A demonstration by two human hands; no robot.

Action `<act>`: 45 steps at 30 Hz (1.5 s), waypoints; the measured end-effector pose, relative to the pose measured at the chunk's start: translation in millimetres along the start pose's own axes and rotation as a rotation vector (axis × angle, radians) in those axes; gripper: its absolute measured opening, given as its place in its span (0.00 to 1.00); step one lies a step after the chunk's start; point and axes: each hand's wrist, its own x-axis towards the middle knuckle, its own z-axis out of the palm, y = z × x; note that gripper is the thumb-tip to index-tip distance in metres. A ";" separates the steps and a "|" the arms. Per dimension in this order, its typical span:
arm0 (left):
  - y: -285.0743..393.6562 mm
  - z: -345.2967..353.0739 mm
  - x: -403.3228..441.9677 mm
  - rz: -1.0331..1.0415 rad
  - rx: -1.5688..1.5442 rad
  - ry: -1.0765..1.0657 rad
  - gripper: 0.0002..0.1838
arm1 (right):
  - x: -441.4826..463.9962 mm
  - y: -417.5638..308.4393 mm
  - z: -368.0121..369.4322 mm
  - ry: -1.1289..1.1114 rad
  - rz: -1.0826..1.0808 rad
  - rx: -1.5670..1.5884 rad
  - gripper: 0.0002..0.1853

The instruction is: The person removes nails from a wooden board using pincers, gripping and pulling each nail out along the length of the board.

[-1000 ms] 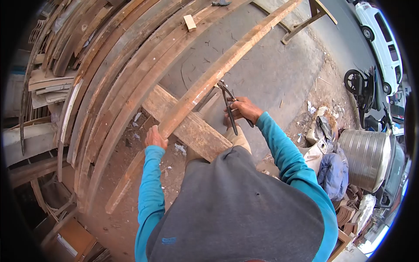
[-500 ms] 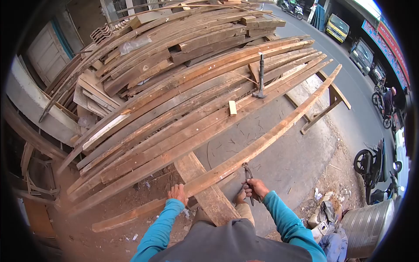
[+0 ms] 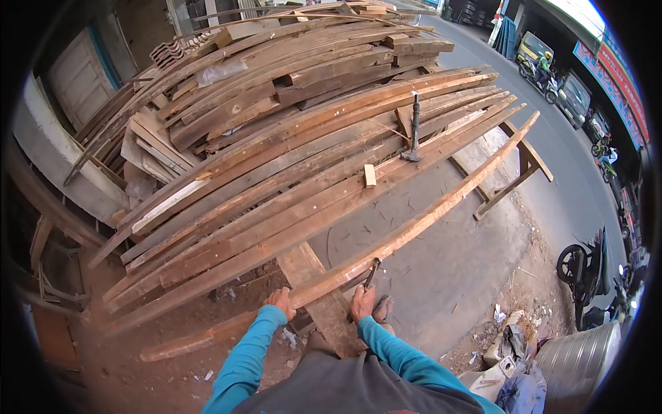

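My left hand [image 3: 281, 302] grips the near part of a long wooden beam [image 3: 414, 228], which rests across a short worn plank [image 3: 303, 264]. The beam runs away to the upper right. In my right hand [image 3: 363, 303], fingers closed, are the dark metal pincers [image 3: 373, 270], their head pointing up beside the beam's right edge. The handles are mostly hidden by the hand. A foot shows just right of that hand.
Long beams [image 3: 276, 234] lie side by side at the left, bearing a hammer [image 3: 414, 131] and a small pale block [image 3: 369, 175]. A trestle [image 3: 527, 159] stands at the far right. Motorcycle [image 3: 583, 272], metal drum [image 3: 576, 359] and road lie to the right.
The view has tilted up. My right hand has moved left, closer to the plank, and the pincers' handles have come together. My left hand still holds the beam.
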 end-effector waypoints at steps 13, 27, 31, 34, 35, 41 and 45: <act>0.3 21.4 2.0 0.069 0.041 0.148 0.36 | 78.0 -44.2 -132.4 -0.721 0.554 0.203 0.24; 10.2 27.1 -15.7 0.077 0.157 0.286 0.34 | 158.9 -93.4 -152.5 -1.022 0.626 0.030 0.32; 12.0 29.1 -21.3 0.084 0.178 0.316 0.34 | 196.8 -101.0 -167.0 -1.198 0.655 -0.054 0.28; 14.5 30.5 -21.4 0.052 0.214 0.299 0.34 | 215.2 -84.4 -167.3 -1.221 0.744 0.003 0.21; 12.8 33.2 -20.7 0.053 0.228 0.314 0.34 | 211.2 -77.4 -165.5 -1.219 0.793 0.078 0.16; 13.8 29.4 -16.9 0.016 0.233 0.249 0.35 | 137.2 -66.4 -138.5 -0.907 0.831 0.300 0.11; 9.8 24.5 -12.7 0.022 0.198 0.193 0.35 | 85.9 -45.5 -91.0 -0.601 0.671 0.409 0.07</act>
